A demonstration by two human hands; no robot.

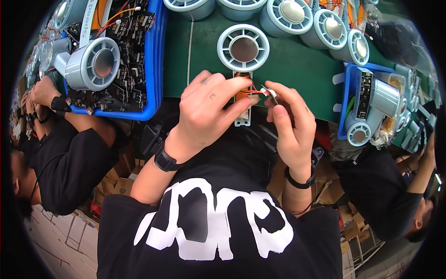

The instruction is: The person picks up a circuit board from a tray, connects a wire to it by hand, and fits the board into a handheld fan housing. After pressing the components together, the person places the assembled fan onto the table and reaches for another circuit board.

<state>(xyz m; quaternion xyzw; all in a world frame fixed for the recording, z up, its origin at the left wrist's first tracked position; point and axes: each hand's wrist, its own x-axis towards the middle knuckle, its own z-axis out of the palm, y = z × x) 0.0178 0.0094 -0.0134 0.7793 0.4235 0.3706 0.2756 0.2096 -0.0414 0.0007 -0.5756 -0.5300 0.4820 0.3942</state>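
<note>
A light-blue handheld fan (243,48) lies in front of me, its round grille head away from me and its opened handle (242,122) toward me. Thin red and orange wires (254,92) run out of the handle to a white plug at a small circuit board (273,96). My left hand (204,102) is closed over the handle, thumb and index finger at the wires. My right hand (296,128) pinches the small board by its edge, just right of the handle. Fingers partly cover the board, so I cannot tell whether the plug is fully seated.
A blue bin (151,88) of black circuit boards stands at left, with another fan (93,64) resting on it. Several fans (289,15) line the far side of the green table (297,63). A smaller blue bin (343,122) holds parts at right. Co-workers sit on both sides.
</note>
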